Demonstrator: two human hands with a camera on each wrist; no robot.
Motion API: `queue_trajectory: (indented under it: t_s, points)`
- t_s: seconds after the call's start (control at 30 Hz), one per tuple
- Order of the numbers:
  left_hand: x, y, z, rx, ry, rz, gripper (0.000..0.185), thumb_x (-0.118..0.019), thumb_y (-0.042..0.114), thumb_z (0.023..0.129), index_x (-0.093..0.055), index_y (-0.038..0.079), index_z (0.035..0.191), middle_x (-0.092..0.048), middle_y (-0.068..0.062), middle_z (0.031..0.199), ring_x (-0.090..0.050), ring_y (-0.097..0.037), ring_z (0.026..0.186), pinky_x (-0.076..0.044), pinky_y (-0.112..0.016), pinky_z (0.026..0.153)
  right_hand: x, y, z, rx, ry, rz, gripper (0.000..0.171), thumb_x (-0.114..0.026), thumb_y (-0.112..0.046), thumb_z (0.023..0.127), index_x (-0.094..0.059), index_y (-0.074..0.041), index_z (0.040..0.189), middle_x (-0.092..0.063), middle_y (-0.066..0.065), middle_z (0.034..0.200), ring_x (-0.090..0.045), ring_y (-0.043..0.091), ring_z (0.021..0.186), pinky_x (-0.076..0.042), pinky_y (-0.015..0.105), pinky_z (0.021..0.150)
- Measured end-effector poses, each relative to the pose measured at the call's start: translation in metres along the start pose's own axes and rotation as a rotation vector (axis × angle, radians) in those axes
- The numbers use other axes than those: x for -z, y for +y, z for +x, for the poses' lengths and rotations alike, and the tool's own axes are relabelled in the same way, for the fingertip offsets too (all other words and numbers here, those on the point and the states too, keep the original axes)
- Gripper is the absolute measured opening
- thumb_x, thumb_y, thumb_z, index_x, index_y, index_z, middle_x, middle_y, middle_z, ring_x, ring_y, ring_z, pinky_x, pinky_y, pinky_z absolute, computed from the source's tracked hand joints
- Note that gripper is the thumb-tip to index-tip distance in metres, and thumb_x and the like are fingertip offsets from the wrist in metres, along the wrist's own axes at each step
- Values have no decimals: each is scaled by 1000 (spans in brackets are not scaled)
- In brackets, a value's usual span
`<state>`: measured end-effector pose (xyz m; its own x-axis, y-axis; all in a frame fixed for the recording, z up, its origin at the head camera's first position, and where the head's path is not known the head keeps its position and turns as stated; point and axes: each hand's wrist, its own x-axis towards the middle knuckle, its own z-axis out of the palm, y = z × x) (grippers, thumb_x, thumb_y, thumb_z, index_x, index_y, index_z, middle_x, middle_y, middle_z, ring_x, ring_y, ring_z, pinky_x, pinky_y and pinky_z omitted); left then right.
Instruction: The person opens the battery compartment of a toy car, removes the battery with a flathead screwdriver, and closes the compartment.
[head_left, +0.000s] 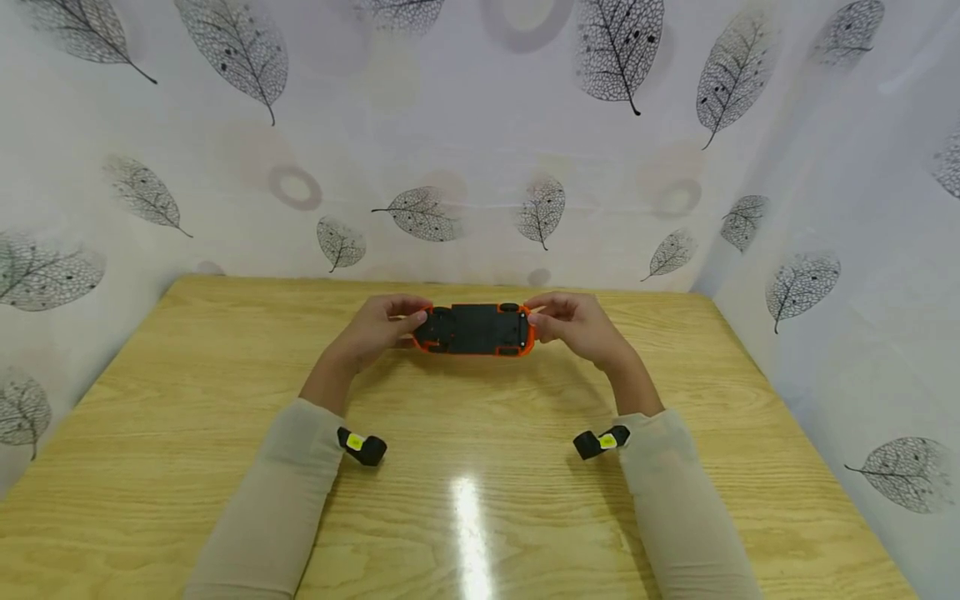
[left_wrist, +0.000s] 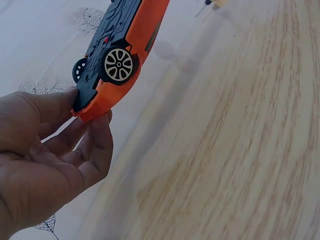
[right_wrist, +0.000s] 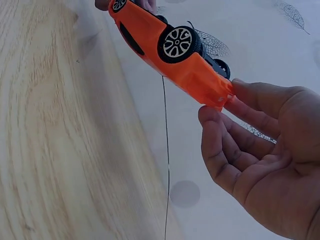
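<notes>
Pinched at both ends, the orange toy car point(head_left: 474, 330) hangs between the person's two hands above the wooden table point(head_left: 465, 500), clear of its surface. Thumb and fingers of the left hand point(head_left: 372, 331) nip one tip of the body, and the right hand point(head_left: 576, 323) nips the other tip the same way, so each hand grasps only an end and the middle is free. The car is turned belly-up toward the person: the dark underside faces up, the orange shell faces down and away. Its long axis runs straight across from hand to hand, level, roughly parallel to the far edge of the table. Neither hand is nearer than the other; the car sits squarely between them, at the far half of the table. In the left wrist view a spoked wheel point(left_wrist: 118, 64) shows just beyond the fingertips point(left_wrist: 100, 131). Behind the hands, a leaf-print cloth point(head_left: 480, 142) walls in the table on three sides.
</notes>
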<state>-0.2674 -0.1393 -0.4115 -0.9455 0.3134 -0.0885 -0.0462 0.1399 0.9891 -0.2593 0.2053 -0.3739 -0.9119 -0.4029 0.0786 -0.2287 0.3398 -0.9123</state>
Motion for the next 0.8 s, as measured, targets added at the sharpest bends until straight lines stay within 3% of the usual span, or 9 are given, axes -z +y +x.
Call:
queue_trajectory:
  t_s: [0.13, 0.47, 0.8]
  points:
    - [-3, -1, 1, 16, 9, 11, 35, -59, 11, 105, -59, -2, 138, -58, -18, 134, -63, -17, 103, -59, -26, 83, -1, 4, 2, -49, -10, 37, 30, -69, -16, 101, -69, -2, 127, -74, 14, 98, -67, 49, 92, -58, 60, 87]
    - [-4, -4, 1, 63, 32, 39, 35, -59, 16, 106, -61, -1, 136, -62, -16, 128, -63, -14, 96, -56, -25, 77, -5, 11, 5, -232, -54, 118, 31, -66, -12, 102, -65, 0, 130, -73, 14, 106, -69, 26, 82, -61, 51, 89]
    - [-5, -8, 3, 80, 43, 84, 33, -60, 17, 106, -64, -1, 133, -64, -16, 124, -60, -15, 87, -55, -24, 70, -8, 23, 9, -314, -99, 160, 33, -66, -8, 101, -63, 1, 133, -68, 17, 115, -71, 24, 91, -62, 42, 87]
